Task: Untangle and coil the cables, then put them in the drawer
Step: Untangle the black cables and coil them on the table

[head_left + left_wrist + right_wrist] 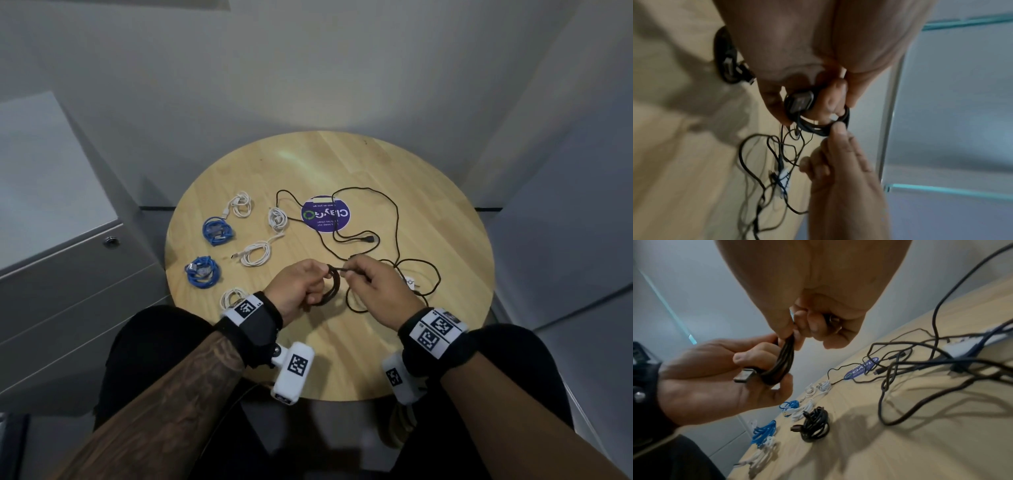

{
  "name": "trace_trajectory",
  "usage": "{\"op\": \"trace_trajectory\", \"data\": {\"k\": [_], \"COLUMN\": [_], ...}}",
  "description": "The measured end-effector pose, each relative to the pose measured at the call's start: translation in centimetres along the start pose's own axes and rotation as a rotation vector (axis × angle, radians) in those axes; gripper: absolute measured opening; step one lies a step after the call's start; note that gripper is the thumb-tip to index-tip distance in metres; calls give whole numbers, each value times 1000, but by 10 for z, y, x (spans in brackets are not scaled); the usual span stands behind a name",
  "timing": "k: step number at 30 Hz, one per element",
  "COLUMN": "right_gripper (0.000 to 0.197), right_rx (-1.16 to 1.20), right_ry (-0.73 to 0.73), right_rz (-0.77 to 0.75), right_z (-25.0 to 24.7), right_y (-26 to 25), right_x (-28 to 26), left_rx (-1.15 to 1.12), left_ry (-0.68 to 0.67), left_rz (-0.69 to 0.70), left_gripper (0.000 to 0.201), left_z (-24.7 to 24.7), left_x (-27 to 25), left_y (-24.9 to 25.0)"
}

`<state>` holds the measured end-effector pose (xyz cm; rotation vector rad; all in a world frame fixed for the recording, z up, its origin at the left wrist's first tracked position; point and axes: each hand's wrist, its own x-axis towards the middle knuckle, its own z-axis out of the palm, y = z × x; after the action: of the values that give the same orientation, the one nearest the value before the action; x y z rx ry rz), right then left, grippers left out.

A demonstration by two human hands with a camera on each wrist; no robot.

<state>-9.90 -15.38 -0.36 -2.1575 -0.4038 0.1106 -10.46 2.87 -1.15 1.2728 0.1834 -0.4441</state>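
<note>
Above the near part of the round wooden table [428,192], my left hand [308,284] grips a small coil of black cable [330,289]. In the right wrist view a USB plug [745,375] sticks out of that coil [783,360] beside the left thumb. My right hand [359,274] pinches the same cable at the top of the coil. The rest of the black cable [397,219] lies loose and looped over the table's middle and right, tangled with other black strands [884,402].
Coiled cables lie on the table's left: white ones [241,204] [255,253] and blue ones [217,231] [202,272]. A finished black coil [815,423] lies under my hands. A grey drawer cabinet [68,274] stands to the left. A purple sticker [325,214] marks the table's centre.
</note>
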Motion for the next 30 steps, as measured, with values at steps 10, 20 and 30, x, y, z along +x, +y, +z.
{"op": "trace_trajectory", "data": {"k": [10, 20, 30], "right_gripper": [17, 14, 18], "right_rx": [-284, 667, 802], "right_ry": [178, 47, -48], "right_rz": [-49, 413, 517], "right_z": [-16, 2, 13], "right_y": [12, 2, -3], "right_x": [6, 1, -4], "left_rx": [-2, -46, -153], "left_ry": [-89, -65, -56], "left_rz": [45, 52, 35], "left_gripper": [27, 17, 15], "left_z": [2, 6, 11], "left_x": [-3, -3, -9], "left_y": [7, -2, -4]}}
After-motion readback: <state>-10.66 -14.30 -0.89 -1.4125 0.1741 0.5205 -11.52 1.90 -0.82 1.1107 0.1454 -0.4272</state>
